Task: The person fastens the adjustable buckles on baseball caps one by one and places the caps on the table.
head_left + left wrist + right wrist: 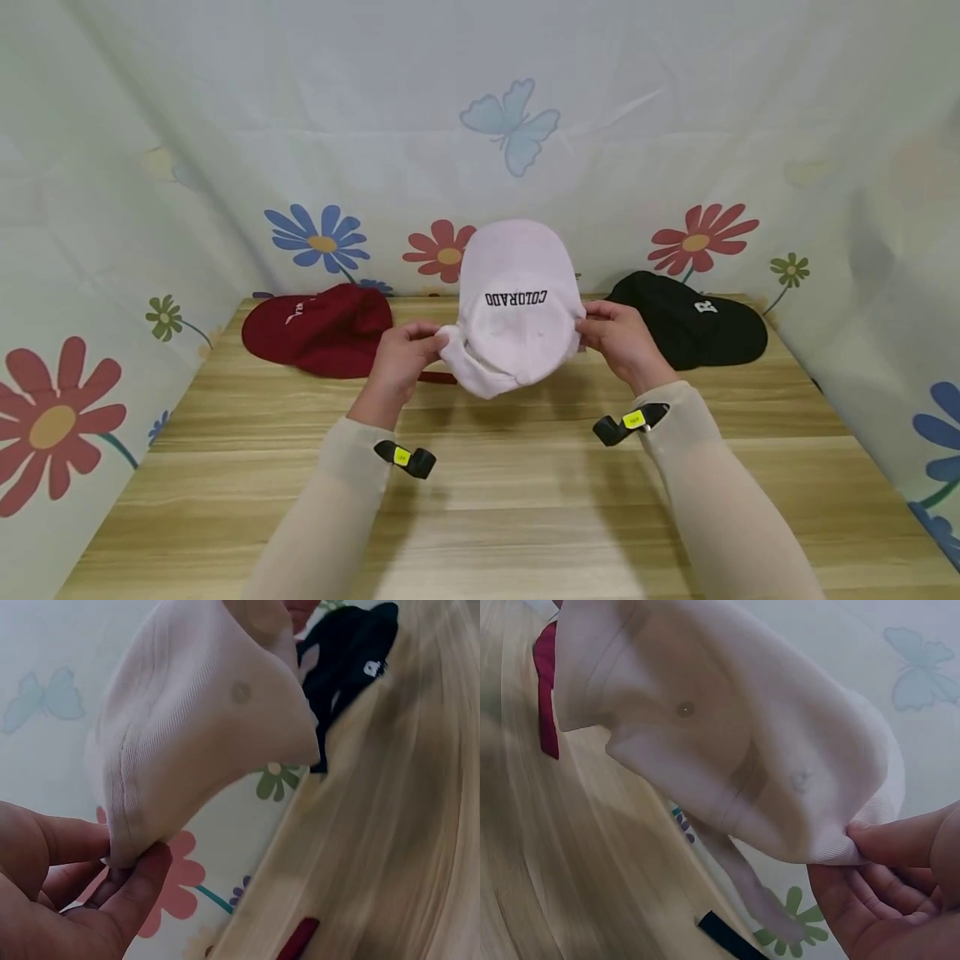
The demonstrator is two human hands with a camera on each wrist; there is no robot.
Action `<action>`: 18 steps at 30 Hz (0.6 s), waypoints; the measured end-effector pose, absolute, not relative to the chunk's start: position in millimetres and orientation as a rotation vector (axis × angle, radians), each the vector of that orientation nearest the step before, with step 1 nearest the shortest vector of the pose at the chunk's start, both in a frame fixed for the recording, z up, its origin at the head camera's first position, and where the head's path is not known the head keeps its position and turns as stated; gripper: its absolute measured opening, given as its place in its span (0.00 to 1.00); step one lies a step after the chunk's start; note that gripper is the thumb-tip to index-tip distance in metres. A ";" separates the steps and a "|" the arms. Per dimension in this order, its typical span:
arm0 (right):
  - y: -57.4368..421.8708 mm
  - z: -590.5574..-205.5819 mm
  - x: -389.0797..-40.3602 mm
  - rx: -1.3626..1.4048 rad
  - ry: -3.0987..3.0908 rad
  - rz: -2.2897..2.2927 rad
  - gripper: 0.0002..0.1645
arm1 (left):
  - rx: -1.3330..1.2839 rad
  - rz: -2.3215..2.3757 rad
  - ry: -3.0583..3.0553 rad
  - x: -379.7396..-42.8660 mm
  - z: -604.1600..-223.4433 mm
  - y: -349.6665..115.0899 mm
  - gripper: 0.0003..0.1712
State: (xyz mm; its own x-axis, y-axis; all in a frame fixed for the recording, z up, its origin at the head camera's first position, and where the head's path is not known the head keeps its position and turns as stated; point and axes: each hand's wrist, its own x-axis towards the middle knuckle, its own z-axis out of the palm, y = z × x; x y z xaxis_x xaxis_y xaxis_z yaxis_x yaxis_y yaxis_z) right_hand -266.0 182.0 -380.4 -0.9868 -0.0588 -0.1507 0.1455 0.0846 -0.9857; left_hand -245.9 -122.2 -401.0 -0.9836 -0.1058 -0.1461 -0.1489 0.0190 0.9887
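Observation:
A white baseball cap [517, 333] lettered COLORADO is held up above the table, its brim pointing away and the lettering upside down in the head view. My left hand [406, 358] pinches the cap's left edge between thumb and fingers. On the opposite side, my right hand [621, 337] pinches the right edge the same way. The left wrist view shows the fingertips [154, 862] gripping a corner of the white fabric [202, 712]. In the right wrist view, the thumb [892, 838] presses on the cap's edge, and a loose strap [742, 874] hangs below.
A dark red cap [330, 329] lies at the back left of the wooden table [495, 492], its strap trailing right. At the back right rests a black cap [690, 325] with a white letter. A flower-printed curtain [375, 167] encloses the back and sides.

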 end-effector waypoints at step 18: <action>171.9 -416.6 -293.5 0.229 2.301 -1.980 0.18 | -0.370 1.907 2.425 -255.9 -428.0 -134.6 0.12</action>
State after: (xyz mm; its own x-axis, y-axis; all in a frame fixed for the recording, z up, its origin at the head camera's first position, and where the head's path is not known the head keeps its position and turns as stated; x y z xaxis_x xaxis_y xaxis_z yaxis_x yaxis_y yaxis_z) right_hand -293.5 171.9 -416.6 -0.9840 0.0503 -0.1709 0.1765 0.1449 -0.9736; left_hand -255.9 -134.6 -428.0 -0.9710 -0.1651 -0.1728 -0.2069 0.2184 0.9537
